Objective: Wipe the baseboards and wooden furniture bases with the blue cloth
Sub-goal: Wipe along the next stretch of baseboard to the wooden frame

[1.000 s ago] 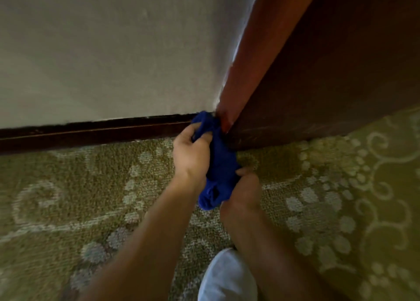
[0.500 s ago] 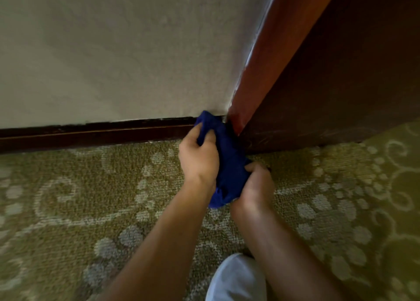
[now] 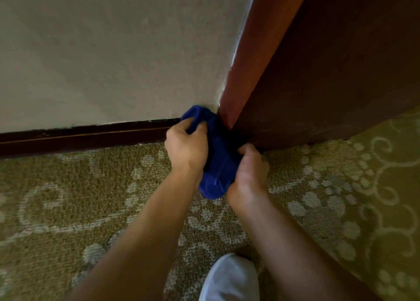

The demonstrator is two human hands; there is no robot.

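Note:
A bunched blue cloth [image 3: 219, 162] sits in the corner where the dark baseboard [image 3: 86, 136] meets the foot of a reddish wooden furniture panel [image 3: 247, 69]. My left hand [image 3: 185, 146] grips the cloth's upper end, against the wall just above the baseboard's right end. My right hand [image 3: 248, 171] grips the lower end, its fingers curled into the fabric beside the dark wooden side [image 3: 329, 85] of the furniture near the carpet.
A pale wall [image 3: 113, 50] rises above the baseboard. Green patterned carpet [image 3: 68, 210] covers the floor to the left and right. A white-covered foot or knee [image 3: 229, 278] shows at the bottom edge between my forearms.
Both hands and the cloth have edged up and closer into the corner. My right hand has closed tighter on the cloth's lower end.

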